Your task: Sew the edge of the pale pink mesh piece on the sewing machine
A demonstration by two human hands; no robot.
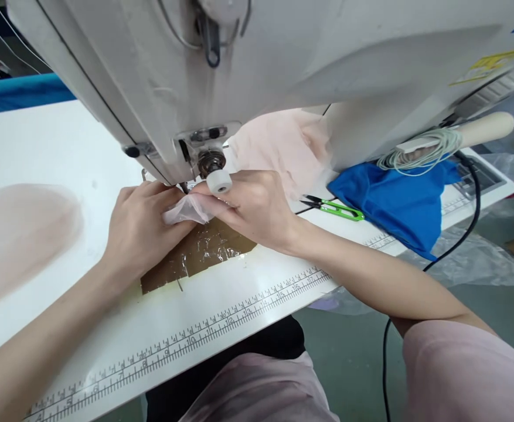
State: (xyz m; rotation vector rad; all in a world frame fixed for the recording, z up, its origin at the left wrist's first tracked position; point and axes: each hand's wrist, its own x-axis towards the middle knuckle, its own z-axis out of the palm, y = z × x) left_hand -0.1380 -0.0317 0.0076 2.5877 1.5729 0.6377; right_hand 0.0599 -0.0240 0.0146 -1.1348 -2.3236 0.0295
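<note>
Right now both hands are working under the sewing machine (239, 53) head at approx 12 o'clock on the white worktop (41, 146). Left hand (140, 231) is pressing flat, fingers closed lightly on the pale sheer fabric piece (186, 210). Right hand (254, 208) is pinching the same piece w/ thumb & forefinger, right by the needle area. Fabric is lying on the brown taped patch (204, 252). Green thread snips (338, 209) are sitting at 3 o'clock, w/ a blue cloth (397, 205) just beyond. Pink fabric (283, 143) is bunching behind the right hand. Printed ruler (221, 319) is running along the worktop's near edge, 6 o'clock.
</note>
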